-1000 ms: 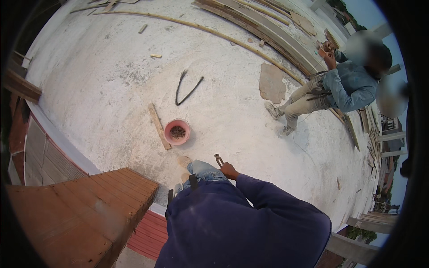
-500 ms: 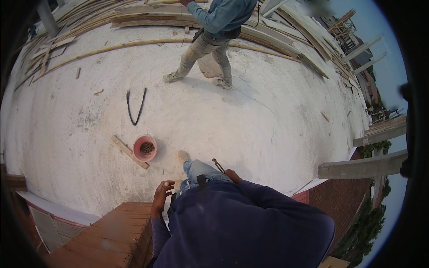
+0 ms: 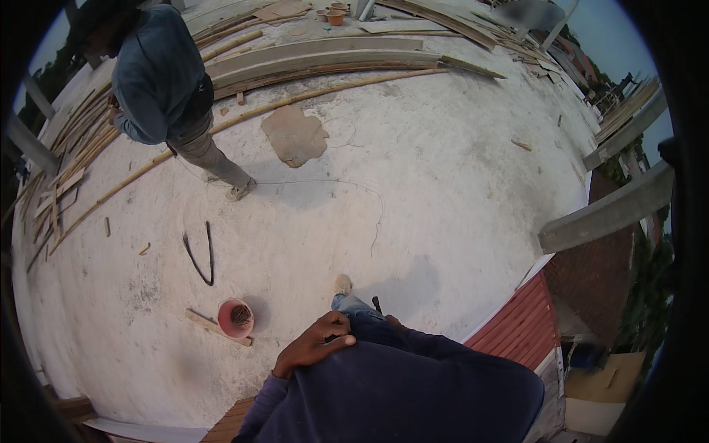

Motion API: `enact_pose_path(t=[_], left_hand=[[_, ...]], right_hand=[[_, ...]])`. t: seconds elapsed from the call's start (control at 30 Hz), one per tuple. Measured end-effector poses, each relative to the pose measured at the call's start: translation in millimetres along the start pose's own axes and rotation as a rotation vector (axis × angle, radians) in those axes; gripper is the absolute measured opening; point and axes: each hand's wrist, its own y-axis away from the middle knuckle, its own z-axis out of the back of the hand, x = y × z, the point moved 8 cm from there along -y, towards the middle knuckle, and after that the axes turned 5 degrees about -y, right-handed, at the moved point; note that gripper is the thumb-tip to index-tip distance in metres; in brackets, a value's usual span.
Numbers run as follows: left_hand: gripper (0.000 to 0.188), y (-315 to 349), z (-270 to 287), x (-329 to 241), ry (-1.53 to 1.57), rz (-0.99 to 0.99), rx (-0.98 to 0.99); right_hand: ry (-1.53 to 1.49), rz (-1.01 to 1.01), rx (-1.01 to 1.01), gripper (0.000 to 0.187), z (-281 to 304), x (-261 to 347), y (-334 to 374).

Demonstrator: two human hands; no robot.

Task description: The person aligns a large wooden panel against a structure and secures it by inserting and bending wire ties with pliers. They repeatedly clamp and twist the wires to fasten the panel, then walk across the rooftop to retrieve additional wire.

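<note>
My left hand (image 3: 317, 342) is in front of my dark blue shirt (image 3: 399, 384), close to the waist. Its fingers are loosely bent, the thumb stands apart from them, and nothing shows in between. Lower on my other side, my right hand (image 3: 394, 322) is mostly hidden behind the shirt. It is closed on pincers (image 3: 377, 304), of which only a dark end shows. Ahead to the left, a pink bucket (image 3: 224, 316) with brown, thin pieces inside stands beside a short wooden board (image 3: 203, 320). A bent bundle of black wire (image 3: 196, 262) lies beyond it.
A co-worker (image 3: 159, 88) stands at the far left beside long timber (image 3: 310, 55) and a bamboo pole (image 3: 325, 89). A flat brown sheet (image 3: 294, 136) and thin wire (image 3: 325, 180) lie on the pale floor. Concrete posts (image 3: 605, 210) and a roof edge are at the right.
My left hand has come up and right to the shirt front. The view has shifted; the co-worker has walked left, uncovering the brown sheet. The pincers are now more hidden.
</note>
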Motion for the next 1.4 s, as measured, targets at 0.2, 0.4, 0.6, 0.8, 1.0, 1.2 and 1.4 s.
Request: enact_pose_path(t=[0.2, 0.4, 0.6, 0.8, 1.0, 1.2, 1.4], left_hand=[[0.03, -89, 5, -18, -0.133, -0.062, 0.026], [0.029, -164, -4, -44, -0.417, -0.279, 0.225], [0.037, -222, -17, -21, -0.434, -0.234, 0.406], [0.041, -270, -8, 0, -0.52, -0.281, 0.466], [0.04, -339, 19, -8, -0.441, -0.303, 0.488], [0.043, -442, 53, -9, -0.351, 0.232, 0.643], [0.022, -577, 80, -52, -0.302, -0.092, 0.43]], right_hand=[[-0.115, -0.2, 0.029, 0.044, 82, -28, -54], [-0.113, 0.099, -0.167, 0.044, 122, -42, -106], [-0.313, -0.022, -0.382, 0.027, 108, -74, -96], [-0.374, -0.434, -0.308, 0.025, 82, -68, -21], [-0.443, -0.405, -0.123, 0.035, 93, -71, -23], [-0.466, -0.461, -0.167, 0.037, 195, -105, -98], [-0.377, -0.443, -0.209, 0.04, 293, -126, -152]])
